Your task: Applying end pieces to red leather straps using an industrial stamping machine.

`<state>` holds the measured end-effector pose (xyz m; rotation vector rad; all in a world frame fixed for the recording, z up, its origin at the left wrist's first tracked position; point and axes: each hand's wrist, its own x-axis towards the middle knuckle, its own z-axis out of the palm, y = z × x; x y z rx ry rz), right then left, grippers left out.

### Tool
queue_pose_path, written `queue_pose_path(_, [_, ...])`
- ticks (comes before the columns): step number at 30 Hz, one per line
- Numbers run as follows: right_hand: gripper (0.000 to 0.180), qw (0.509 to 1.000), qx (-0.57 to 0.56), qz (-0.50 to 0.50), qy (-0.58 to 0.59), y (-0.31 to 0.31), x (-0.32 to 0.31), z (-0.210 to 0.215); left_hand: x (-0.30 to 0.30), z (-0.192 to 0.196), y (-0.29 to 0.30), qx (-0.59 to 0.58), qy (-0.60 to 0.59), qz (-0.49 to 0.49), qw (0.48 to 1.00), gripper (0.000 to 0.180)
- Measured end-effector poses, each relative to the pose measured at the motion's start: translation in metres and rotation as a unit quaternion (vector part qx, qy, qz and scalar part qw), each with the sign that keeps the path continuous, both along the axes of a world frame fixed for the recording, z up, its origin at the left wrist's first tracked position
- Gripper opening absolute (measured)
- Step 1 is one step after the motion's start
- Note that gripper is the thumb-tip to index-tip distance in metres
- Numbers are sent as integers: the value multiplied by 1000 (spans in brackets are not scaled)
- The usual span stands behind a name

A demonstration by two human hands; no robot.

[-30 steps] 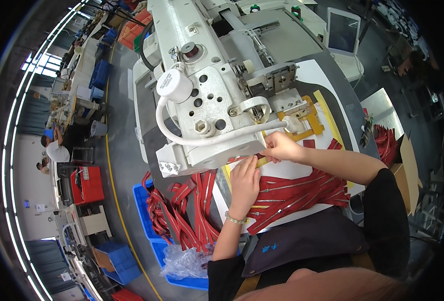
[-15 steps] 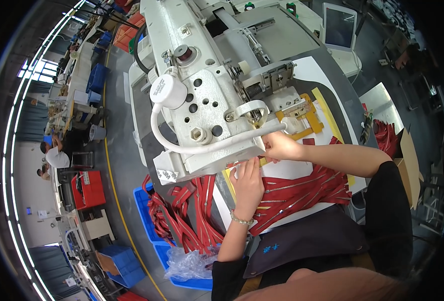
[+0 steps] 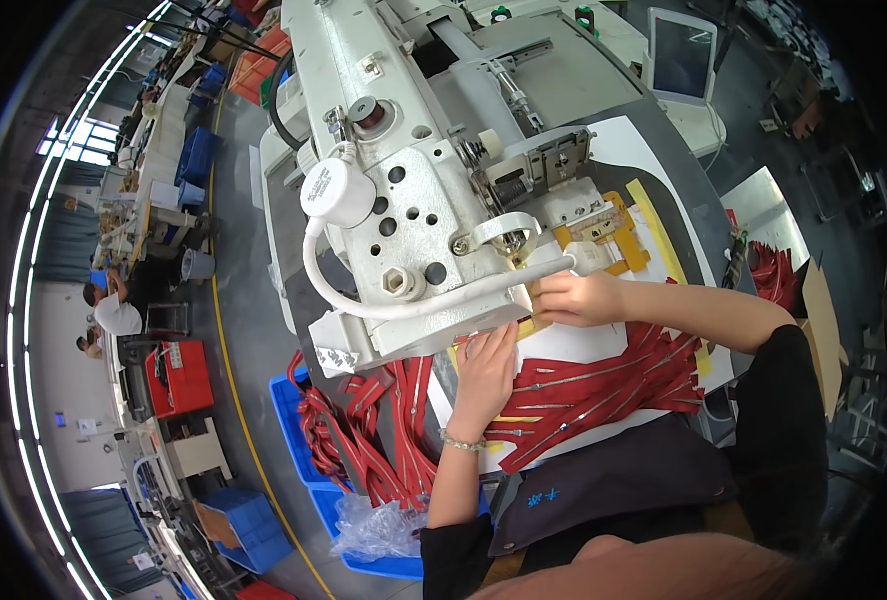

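A large white industrial sewing machine fills the middle of the view. My left hand lies flat, fingers together, on a red strip piece at the machine's front edge. My right hand pinches a yellow template or the piece beneath it, just under the needle area; what it grips is partly hidden by a white hose. A pile of red zipper strips lies on the white table between my forearms.
More red strips hang over into a blue bin at the lower left, with clear plastic wrap in it. A small screen stands at the back right. Other workers sit at far left beside red and blue crates.
The view has drawn closer to the machine. Both hands stay at the machine's front edge; my right hand has shifted slightly toward the needle.
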<state>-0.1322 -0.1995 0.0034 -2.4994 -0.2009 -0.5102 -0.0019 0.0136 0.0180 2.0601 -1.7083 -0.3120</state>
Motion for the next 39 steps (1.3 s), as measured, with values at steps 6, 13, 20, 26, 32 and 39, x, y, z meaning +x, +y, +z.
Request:
queue_pose_path(6, [32, 991, -109, 64, -50, -6, -1, 0, 12, 5, 2, 22, 37, -32, 999, 45])
queue_pose_path(13, [32, 988, -135, 55, -57, -6, -2, -4, 20, 3, 10, -29, 5, -33, 999, 43])
queue_pose_path(20, [33, 993, -105, 63, 6, -6, -3, -4, 29, 7, 27, 15, 34, 15, 999, 48])
queue_pose_path(26, [30, 991, -111, 64, 22, -5, 0, 3, 21, 15, 24, -34, 4, 22, 999, 41])
queue_pose_path(32, [32, 992, -122, 4, 32, 6, -11, 0, 2, 14, 27, -50, 89, 5, 995, 25])
queue_pose_path(39, [27, 995, -41, -55, 69, 11, -41, 27, -13, 24, 20, 21, 109, -24, 994, 36])
